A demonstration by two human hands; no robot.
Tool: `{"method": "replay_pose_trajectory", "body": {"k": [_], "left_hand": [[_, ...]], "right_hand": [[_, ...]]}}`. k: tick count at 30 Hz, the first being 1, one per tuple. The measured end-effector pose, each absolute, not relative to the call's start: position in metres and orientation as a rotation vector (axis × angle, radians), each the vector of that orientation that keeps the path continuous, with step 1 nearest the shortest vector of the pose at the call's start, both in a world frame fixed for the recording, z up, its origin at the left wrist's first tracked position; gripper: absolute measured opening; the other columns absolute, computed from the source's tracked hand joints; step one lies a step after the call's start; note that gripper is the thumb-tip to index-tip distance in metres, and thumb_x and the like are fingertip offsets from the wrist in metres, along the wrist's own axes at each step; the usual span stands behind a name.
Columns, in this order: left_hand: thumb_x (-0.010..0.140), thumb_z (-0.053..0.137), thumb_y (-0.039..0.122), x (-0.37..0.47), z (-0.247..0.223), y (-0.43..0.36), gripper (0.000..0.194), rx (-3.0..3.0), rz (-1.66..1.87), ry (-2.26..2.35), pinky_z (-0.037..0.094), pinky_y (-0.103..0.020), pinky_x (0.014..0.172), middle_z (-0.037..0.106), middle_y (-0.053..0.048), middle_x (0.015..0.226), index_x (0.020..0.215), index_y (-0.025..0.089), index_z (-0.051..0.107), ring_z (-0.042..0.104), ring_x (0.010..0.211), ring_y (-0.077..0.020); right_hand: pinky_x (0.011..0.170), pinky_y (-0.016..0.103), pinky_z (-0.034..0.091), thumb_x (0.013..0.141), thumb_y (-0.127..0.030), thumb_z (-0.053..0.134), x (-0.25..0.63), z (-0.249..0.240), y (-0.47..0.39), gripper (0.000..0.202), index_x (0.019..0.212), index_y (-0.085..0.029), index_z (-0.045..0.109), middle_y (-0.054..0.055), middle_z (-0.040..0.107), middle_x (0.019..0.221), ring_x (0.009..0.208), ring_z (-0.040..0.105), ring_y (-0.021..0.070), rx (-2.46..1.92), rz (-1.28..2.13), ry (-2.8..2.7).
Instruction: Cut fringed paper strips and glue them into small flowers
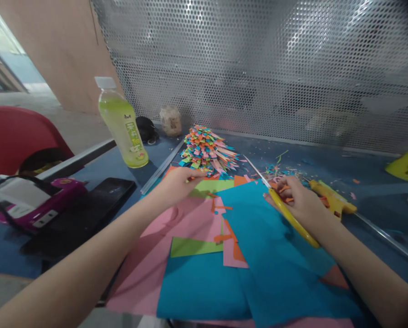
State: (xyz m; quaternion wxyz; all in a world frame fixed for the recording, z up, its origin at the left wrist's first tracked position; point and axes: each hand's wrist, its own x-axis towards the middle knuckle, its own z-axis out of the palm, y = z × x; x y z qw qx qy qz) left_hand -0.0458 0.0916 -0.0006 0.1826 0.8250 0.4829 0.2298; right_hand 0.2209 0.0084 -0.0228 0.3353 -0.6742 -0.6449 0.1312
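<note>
A cone-shaped pile of folded paper strips (204, 148) in orange, pink, green and blue stands at the back middle of the table. My left hand (181, 184) is at its front base, thumb and fingers pinched together; whatever they hold is too small to make out. Yellow-handled scissors (286, 216) are in my right hand (301, 202), their blades pointing up and left towards the pile. Under both hands lie overlapping sheets: blue paper (275, 269), pink paper (139, 273) and green paper (195, 247). Small orange strips (224, 238) rest on them.
Right of the scissors lies a yellow glue gun (334, 200), with paper scraps (282, 171) behind. On the left are a drink bottle (124, 130), a clear ruler-like strip (163, 168), a black phone (110, 193) and a purple power strip (50, 212). A perforated metal panel (241, 59) borders the back.
</note>
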Motion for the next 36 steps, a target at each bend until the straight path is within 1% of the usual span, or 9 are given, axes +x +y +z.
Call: {"method": "replay_pose_trajectory", "body": {"k": [2,4,7,10,13,20,25,31,36], "left_hand": [[0.081,0.042,0.019,-0.057,0.006,0.1,0.039,2.359,0.66,1.527,0.047,-0.031,0.081,0.069,-0.006,0.108,0.112,0.017,0.065,0.064,0.091,-0.0221],[0.078,0.041,0.013,-0.068,0.01,0.106,0.046,2.39,0.66,1.663,0.045,-0.032,0.087,0.069,-0.008,0.109,0.12,0.014,0.059,0.063,0.097,-0.023],[0.076,0.046,0.013,-0.078,0.01,0.111,0.042,2.444,0.507,1.751,0.044,-0.031,0.089,0.071,-0.007,0.104,0.114,0.016,0.063,0.063,0.1,-0.0233],[0.075,0.054,0.023,-0.076,0.007,0.107,0.037,2.484,0.335,1.808,0.046,-0.033,0.086,0.072,-0.005,0.102,0.111,0.021,0.064,0.064,0.098,-0.0253],[0.076,0.055,0.031,-0.065,0.005,0.098,0.036,2.526,0.214,1.882,0.046,-0.037,0.08,0.072,-0.009,0.097,0.11,0.021,0.064,0.065,0.095,-0.0301],[0.082,0.042,0.016,-0.044,0.002,0.081,0.031,2.648,0.086,1.941,0.045,-0.039,0.074,0.07,-0.015,0.084,0.106,0.015,0.062,0.066,0.085,-0.0318],[0.082,0.043,0.014,-0.04,-0.002,0.076,0.044,2.695,0.122,1.826,0.045,-0.032,0.076,0.071,-0.009,0.079,0.125,0.018,0.052,0.066,0.082,-0.0246],[0.078,0.052,0.03,-0.037,-0.007,0.064,0.044,2.667,0.18,1.587,0.047,-0.025,0.073,0.073,-0.001,0.094,0.122,0.029,0.055,0.066,0.087,-0.0204],[0.078,0.05,0.026,-0.04,-0.013,0.063,0.049,2.496,0.378,1.527,0.047,-0.026,0.072,0.073,0.0,0.1,0.127,0.026,0.05,0.064,0.099,-0.0217]], "right_hand": [[0.048,0.027,0.041,0.069,-0.058,0.051,0.219,-0.022,0.008,0.04,0.078,-0.022,0.037,0.001,0.056,0.057,0.052,0.057,0.0187,-1.747,0.371,-1.702],[0.047,0.027,0.04,0.068,-0.058,0.051,0.219,-0.021,0.008,0.039,0.076,-0.023,0.035,0.0,0.055,0.055,0.05,0.056,0.0179,-1.741,0.389,-1.719],[0.046,0.026,0.039,0.069,-0.057,0.052,0.219,-0.02,0.008,0.039,0.076,-0.023,0.034,0.0,0.055,0.054,0.048,0.055,0.0177,-1.744,0.4,-1.742],[0.049,0.026,0.04,0.07,-0.055,0.053,0.22,-0.021,0.008,0.038,0.077,-0.022,0.035,0.0,0.056,0.056,0.05,0.056,0.0175,-1.75,0.391,-1.756],[0.05,0.026,0.041,0.07,-0.055,0.054,0.221,-0.024,0.008,0.038,0.078,-0.023,0.035,0.0,0.055,0.058,0.053,0.057,0.0181,-1.757,0.391,-1.756],[0.048,0.028,0.041,0.068,-0.056,0.05,0.217,-0.024,0.007,0.038,0.077,-0.023,0.034,0.002,0.056,0.057,0.051,0.056,0.0195,-1.774,0.401,-1.738],[0.047,0.027,0.04,0.069,-0.055,0.052,0.217,-0.024,0.007,0.038,0.078,-0.023,0.034,0.001,0.057,0.058,0.05,0.056,0.0185,-1.757,0.404,-1.745],[0.046,0.025,0.036,0.068,-0.057,0.049,0.22,-0.026,0.009,0.038,0.076,-0.023,0.035,0.0,0.053,0.054,0.047,0.052,0.017,-1.756,0.337,-1.73],[0.043,0.024,0.03,0.067,-0.059,0.051,0.22,-0.028,0.011,0.04,0.075,-0.023,0.035,-0.004,0.046,0.047,0.041,0.045,0.0149,-1.775,0.28,-1.716]]}}
